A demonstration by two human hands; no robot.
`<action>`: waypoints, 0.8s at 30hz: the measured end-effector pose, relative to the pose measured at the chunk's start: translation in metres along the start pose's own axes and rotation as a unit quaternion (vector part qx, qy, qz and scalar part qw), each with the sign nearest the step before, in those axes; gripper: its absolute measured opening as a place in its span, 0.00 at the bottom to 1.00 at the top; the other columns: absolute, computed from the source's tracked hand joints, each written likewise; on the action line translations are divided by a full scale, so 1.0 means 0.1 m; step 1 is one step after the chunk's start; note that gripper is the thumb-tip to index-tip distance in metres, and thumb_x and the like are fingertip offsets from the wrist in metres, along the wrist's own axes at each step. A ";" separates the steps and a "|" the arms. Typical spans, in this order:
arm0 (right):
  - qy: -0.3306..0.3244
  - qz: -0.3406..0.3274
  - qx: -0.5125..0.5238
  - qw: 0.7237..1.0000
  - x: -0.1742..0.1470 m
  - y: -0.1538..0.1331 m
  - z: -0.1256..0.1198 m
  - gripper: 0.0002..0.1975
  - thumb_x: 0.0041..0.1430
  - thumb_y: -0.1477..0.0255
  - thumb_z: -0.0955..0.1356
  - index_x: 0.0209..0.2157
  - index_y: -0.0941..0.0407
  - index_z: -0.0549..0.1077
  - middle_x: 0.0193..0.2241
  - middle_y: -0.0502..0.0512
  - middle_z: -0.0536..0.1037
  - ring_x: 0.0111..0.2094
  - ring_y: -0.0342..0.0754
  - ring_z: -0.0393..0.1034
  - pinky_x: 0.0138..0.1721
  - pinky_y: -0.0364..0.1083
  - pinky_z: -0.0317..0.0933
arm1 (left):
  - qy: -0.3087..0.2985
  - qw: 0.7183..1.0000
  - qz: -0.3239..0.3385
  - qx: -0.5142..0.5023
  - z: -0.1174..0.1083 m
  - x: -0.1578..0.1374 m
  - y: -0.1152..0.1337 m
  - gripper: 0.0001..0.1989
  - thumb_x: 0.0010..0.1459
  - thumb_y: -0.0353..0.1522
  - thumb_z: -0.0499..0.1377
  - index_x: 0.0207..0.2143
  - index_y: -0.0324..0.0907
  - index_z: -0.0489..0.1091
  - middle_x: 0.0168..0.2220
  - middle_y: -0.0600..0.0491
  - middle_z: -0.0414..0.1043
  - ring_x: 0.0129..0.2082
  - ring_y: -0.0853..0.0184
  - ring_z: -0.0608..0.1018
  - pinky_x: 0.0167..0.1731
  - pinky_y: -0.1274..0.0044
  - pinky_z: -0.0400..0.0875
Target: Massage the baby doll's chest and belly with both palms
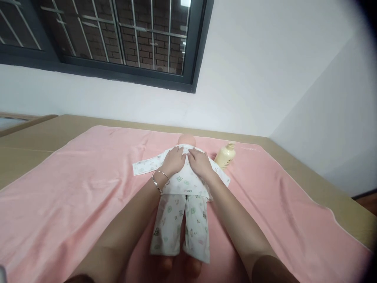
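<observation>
A baby doll (187, 140) lies stretched out on a pink blanket (97, 177), its head at the far end and its feet toward me. It wears a white printed top (184, 182) with long sleeves and matching trousers (168, 224). My left hand (174, 160), with a silver bangle at the wrist, rests flat on the upper left of the doll's top. Opposite it, my right hand (200, 161) lies flat on the upper right. Both hands have their fingers extended and grip nothing. Whether the doll is face up or face down I cannot tell.
A pale yellow pump bottle (225, 156) stands on the blanket right of the doll, close to its sleeve. The blanket covers a tan surface (294, 161) that meets a white wall (235, 78). A dark-framed window (123, 67) with bars is above.
</observation>
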State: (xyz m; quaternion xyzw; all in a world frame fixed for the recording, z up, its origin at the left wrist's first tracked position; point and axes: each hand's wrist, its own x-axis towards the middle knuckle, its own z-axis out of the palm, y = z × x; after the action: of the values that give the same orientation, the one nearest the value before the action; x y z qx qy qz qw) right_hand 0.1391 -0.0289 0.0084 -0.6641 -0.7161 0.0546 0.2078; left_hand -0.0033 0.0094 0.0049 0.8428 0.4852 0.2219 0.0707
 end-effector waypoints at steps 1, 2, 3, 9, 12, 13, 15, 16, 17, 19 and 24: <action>0.004 0.019 0.009 1.000 0.03 0.07 0.05 0.25 0.71 0.62 0.51 0.61 0.53 0.64 0.65 0.60 0.61 0.65 0.56 0.53 0.64 0.61 0.38 | 0.004 1.000 0.000 -0.010 0.06 0.03 -0.06 0.22 0.67 0.36 0.43 0.58 0.37 0.63 0.61 0.41 0.65 0.62 0.56 0.65 0.61 0.66 0.57; 0.004 0.040 0.018 0.999 0.06 0.13 0.09 0.27 0.71 0.60 0.51 0.64 0.54 0.61 0.66 0.60 0.59 0.67 0.57 0.50 0.65 0.62 0.37 | 0.006 1.000 -0.008 -0.020 0.11 0.05 -0.11 0.23 0.67 0.38 0.43 0.59 0.37 0.62 0.62 0.41 0.63 0.63 0.56 0.63 0.62 0.67 0.56; 0.002 0.057 0.026 0.998 0.08 0.19 0.12 0.29 0.70 0.58 0.50 0.65 0.54 0.58 0.67 0.61 0.57 0.68 0.57 0.48 0.65 0.62 0.36 | 0.005 0.999 -0.022 -0.029 0.14 0.06 -0.15 0.25 0.67 0.40 0.44 0.60 0.37 0.61 0.63 0.41 0.62 0.64 0.56 0.63 0.62 0.67 0.55; -0.015 0.078 0.018 0.997 0.11 0.25 0.13 0.30 0.70 0.56 0.50 0.65 0.55 0.59 0.67 0.63 0.56 0.68 0.60 0.46 0.64 0.64 0.35 | -0.045 0.996 -0.080 -0.004 -0.01 0.01 -0.06 0.30 0.66 0.44 0.44 0.62 0.34 0.59 0.64 0.37 0.60 0.65 0.51 0.61 0.61 0.64 0.55; -0.008 0.034 -0.036 0.999 0.06 0.14 0.06 0.27 0.70 0.62 0.50 0.62 0.59 0.62 0.63 0.66 0.63 0.64 0.61 0.55 0.63 0.63 0.39 | -0.082 0.993 -0.087 0.025 -0.13 -0.07 0.06 0.28 0.67 0.43 0.42 0.62 0.36 0.59 0.63 0.36 0.61 0.63 0.48 0.64 0.58 0.61 0.60; -0.010 0.010 -0.055 0.998 0.03 0.09 0.03 0.26 0.70 0.64 0.50 0.62 0.59 0.62 0.61 0.66 0.66 0.62 0.60 0.58 0.63 0.62 0.40 | -0.096 0.991 -0.086 0.036 -0.15 -0.10 0.09 0.27 0.68 0.43 0.42 0.62 0.37 0.58 0.64 0.36 0.59 0.63 0.47 0.64 0.56 0.60 0.61; -0.025 -0.031 -0.087 0.995 -0.03 -0.02 -0.04 0.25 0.69 0.67 0.52 0.61 0.60 0.63 0.60 0.67 0.68 0.59 0.60 0.61 0.63 0.62 0.40 | -0.118 0.988 -0.076 0.060 -0.20 -0.16 0.16 0.26 0.67 0.41 0.44 0.64 0.39 0.56 0.66 0.35 0.56 0.63 0.45 0.64 0.54 0.58 0.62; -0.037 -0.047 -0.101 0.993 -0.07 -0.07 -0.08 0.24 0.69 0.68 0.53 0.61 0.59 0.63 0.59 0.67 0.68 0.59 0.60 0.62 0.63 0.61 0.40 | -0.125 0.987 -0.066 0.072 -0.22 -0.19 0.18 0.26 0.67 0.39 0.46 0.64 0.40 0.56 0.66 0.36 0.56 0.62 0.45 0.65 0.53 0.58 0.63; -0.048 -0.060 -0.110 0.991 -0.10 -0.12 -0.12 0.23 0.68 0.68 0.54 0.60 0.59 0.64 0.59 0.66 0.69 0.58 0.60 0.63 0.63 0.61 0.40 | -0.130 0.987 -0.054 0.083 -0.25 -0.21 0.20 0.25 0.66 0.37 0.47 0.63 0.41 0.57 0.64 0.36 0.59 0.60 0.45 0.67 0.52 0.59 0.65; -0.067 -0.079 -0.112 0.988 -0.16 -0.20 -0.18 0.22 0.67 0.69 0.55 0.58 0.57 0.66 0.57 0.64 0.71 0.57 0.59 0.64 0.63 0.59 0.41 | -0.135 0.986 -0.023 0.097 -0.30 -0.23 0.24 0.22 0.63 0.32 0.49 0.58 0.41 0.63 0.57 0.37 0.67 0.55 0.48 0.73 0.49 0.61 0.66; -0.039 -0.056 -0.066 0.995 -0.12 -0.18 -0.17 0.19 0.67 0.71 0.55 0.50 0.54 0.72 0.53 0.60 0.74 0.54 0.57 0.66 0.62 0.58 0.44 | -0.102 0.991 0.003 0.092 -0.29 -0.13 0.16 0.17 0.65 0.33 0.47 0.51 0.39 0.69 0.51 0.39 0.73 0.53 0.50 0.73 0.52 0.62 0.64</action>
State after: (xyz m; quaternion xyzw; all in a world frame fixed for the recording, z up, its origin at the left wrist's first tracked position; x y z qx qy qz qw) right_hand 0.1289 -0.0464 0.0273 -0.6326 -0.7618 0.0215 0.1377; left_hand -0.0091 -0.0132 0.0316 0.8655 0.4912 0.0897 0.0408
